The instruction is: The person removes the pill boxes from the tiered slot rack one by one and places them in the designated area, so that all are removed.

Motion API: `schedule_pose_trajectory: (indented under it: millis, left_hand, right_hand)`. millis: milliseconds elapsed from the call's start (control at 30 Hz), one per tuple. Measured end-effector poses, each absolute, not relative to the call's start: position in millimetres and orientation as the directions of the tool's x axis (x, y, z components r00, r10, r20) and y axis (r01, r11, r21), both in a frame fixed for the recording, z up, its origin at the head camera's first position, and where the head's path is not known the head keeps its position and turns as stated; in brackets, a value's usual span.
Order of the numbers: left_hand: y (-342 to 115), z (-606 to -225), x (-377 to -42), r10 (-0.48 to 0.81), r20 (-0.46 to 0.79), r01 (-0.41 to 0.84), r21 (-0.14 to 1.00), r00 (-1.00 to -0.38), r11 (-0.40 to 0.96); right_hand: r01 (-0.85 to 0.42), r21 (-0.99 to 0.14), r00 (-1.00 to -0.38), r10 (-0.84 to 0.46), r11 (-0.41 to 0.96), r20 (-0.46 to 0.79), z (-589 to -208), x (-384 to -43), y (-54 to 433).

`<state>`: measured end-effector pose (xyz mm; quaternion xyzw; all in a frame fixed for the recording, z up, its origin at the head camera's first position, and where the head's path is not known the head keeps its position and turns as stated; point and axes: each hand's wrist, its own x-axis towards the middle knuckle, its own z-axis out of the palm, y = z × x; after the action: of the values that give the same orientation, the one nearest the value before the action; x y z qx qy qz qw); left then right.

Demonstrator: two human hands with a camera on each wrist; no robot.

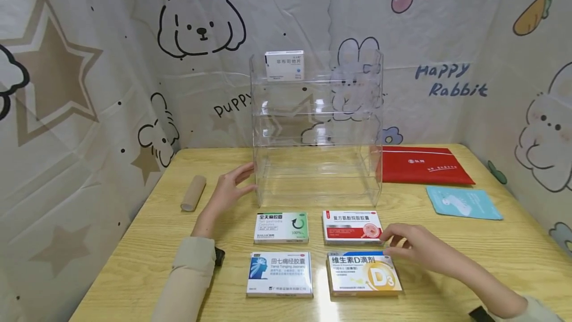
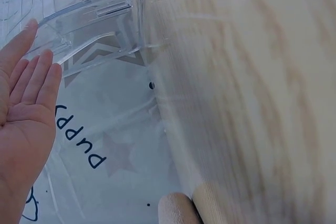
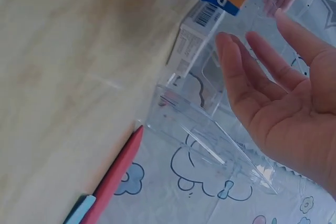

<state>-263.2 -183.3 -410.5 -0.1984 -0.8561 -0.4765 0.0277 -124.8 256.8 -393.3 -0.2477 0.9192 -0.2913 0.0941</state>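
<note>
My left hand (image 1: pixel 230 188) is at the lower left side of a clear plastic tiered rack (image 1: pixel 317 155), its fingers extended toward the side wall. In the left wrist view the thumb and straight fingers lie close to the rack; contact is hard to tell. My right hand (image 1: pixel 415 247) hovers at the right edges of a red-and-white medicine box (image 1: pixel 352 227) and a vitamin D drops box (image 1: pixel 364 275), fingers loosely bent and holding nothing. Left of these lie a green-and-white capsule box (image 1: pixel 281 227) and a blue-and-white capsule box (image 1: pixel 279 275). A white tablet box (image 1: pixel 284 66) stands on the rack's top tier, at the left.
A cardboard tube (image 1: pixel 193 193) lies on the wooden table (image 1: pixel 138 247) left of the rack. To the rack's right are a red envelope-like pouch (image 1: pixel 422 165) and a light-blue packet (image 1: pixel 464 202). A printed curtain (image 1: pixel 210 73) hangs behind the table and along its sides.
</note>
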Motion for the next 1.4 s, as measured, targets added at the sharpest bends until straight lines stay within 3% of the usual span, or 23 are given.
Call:
schedule_pose_trajectory:
  millis: [167,433,767,933,1400]
  left_hand:
    - [-184.2,-407.8,-262.4,0.309,0.237,0.367,0.793,-0.921,0.486]
    - [-186.5,-404.4,-263.7,0.311,0.249,0.378,0.789,-0.917,0.484]
    - [-189.1,-409.8,-267.3,0.305,0.252,0.378,0.788,-0.918,0.486]
    - [-187.2,-409.7,-267.8,0.305,0.257,0.381,0.792,-0.917,0.476]
    - [-183.2,-413.9,-264.9,0.319,0.304,0.428,0.771,-0.898,0.471]
  right_hand:
    - [-0.408,-0.559,-0.880,-0.474,0.722,0.031,-379.9,-135.5,253.3]
    - [-0.477,-0.520,-0.878,-0.402,0.708,0.258,-359.5,-165.9,238.6]
    - [-0.610,-0.488,-0.773,-0.330,0.624,0.542,-310.0,-232.2,207.7]
    - [-0.635,-0.490,-0.746,-0.309,0.597,0.590,-286.4,-262.4,192.5]
    - [-0.611,-0.535,-0.754,-0.224,0.584,0.617,-232.9,-331.0,145.8]
